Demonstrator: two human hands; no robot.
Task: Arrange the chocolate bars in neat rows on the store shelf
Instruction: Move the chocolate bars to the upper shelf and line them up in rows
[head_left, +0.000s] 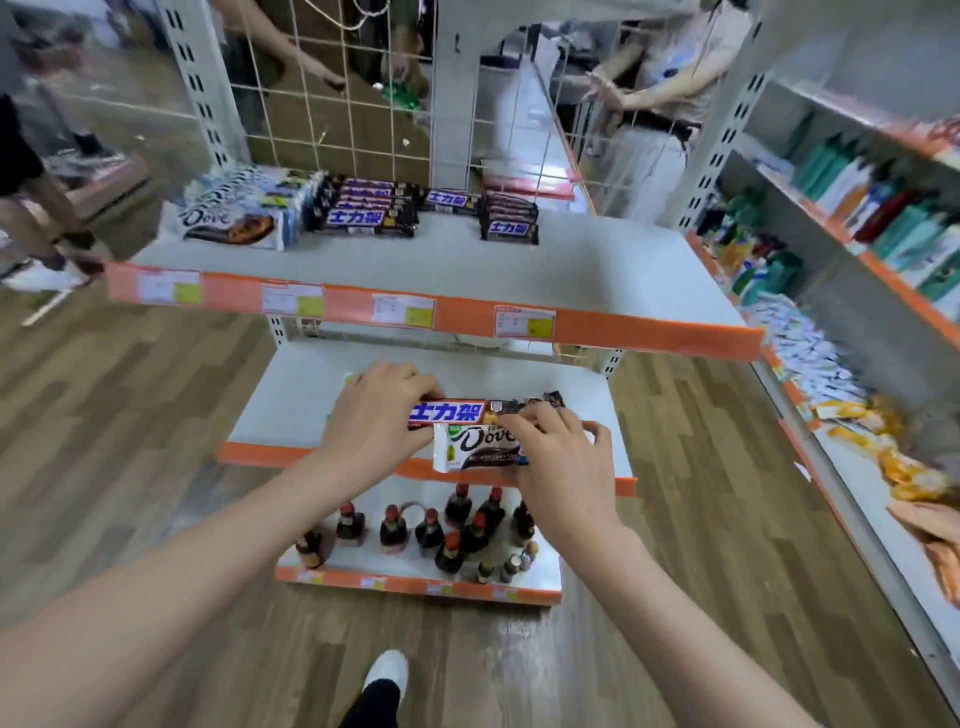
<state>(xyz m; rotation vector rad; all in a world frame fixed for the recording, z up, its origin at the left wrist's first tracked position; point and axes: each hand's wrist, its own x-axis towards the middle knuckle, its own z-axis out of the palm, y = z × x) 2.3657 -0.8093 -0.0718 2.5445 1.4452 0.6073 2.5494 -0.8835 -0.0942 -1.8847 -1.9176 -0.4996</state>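
Note:
My left hand (375, 422) grips the left end of a brown Snickers bar (467, 411) over the middle shelf (291, 395). My right hand (558, 460) pinches a white Dove bar (470, 447) just below it, its fingers also touching the Snickers bar's right end. On the top shelf (571, 270) stand a stack of Dove bars (239, 213), a row of stacked Snickers bars (371, 208), a single Snickers bar (451, 201) and a smaller Snickers stack (510, 218).
Dark bottles with red caps (447, 525) stand on the bottom shelf. A wire grid (363, 104) backs the top shelf, with other people behind it. A long shelf (857, 322) of bottles and packets runs along the right. My shoe (385, 670) is on the wood floor.

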